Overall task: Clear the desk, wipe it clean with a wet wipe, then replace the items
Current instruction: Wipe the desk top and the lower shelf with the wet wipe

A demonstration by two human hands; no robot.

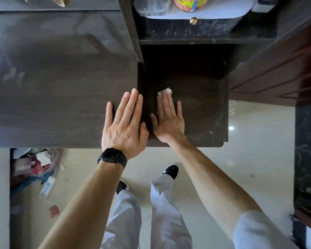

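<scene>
Desk (52, 96): wet wipe (166, 90) pressed under right hand (169, 121), left hand (124, 126) flat alongside.

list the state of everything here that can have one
left hand: flat, resting on the desk top
right hand: flat, pressing the wet wipe
wet wipe: crumpled, under the right fingertips on the lower shelf
desk top: streaked
lower shelf: white specks near its right edge
smartwatch: strapped on the left wrist
</scene>
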